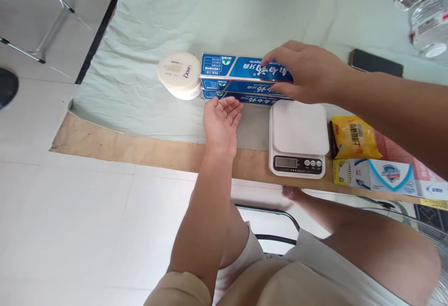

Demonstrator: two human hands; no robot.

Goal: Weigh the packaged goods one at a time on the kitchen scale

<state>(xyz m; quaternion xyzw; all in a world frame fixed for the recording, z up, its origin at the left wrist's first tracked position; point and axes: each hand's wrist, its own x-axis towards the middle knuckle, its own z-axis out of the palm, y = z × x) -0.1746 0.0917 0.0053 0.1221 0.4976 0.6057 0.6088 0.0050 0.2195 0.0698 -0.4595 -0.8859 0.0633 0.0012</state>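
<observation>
A stack of blue toothpaste boxes (pixel 233 67) lies on the green cloth. My right hand (pixel 303 70) is closed over the right end of the top box, thumb on the near side and fingers over the far side. Near the lower front edge of the stack is my left hand (pixel 223 121), open with its palm turned up and fingers loosely curled, holding nothing. A round cream Dove jar (pixel 178 70) stands against the left end of the boxes, apparently on another jar. A white kitchen scale (pixel 300 126) sits in front of the boxes' right end, its pan bare.
Right of the scale are a yellow packet (pixel 355 137) and a white-and-blue soap box (pixel 388 176). A black phone (pixel 376 63) lies behind my right forearm. Clear plastic bottles (pixel 430 23) are at the far right. The table's wooden front edge (pixel 140 149) shows below the cloth.
</observation>
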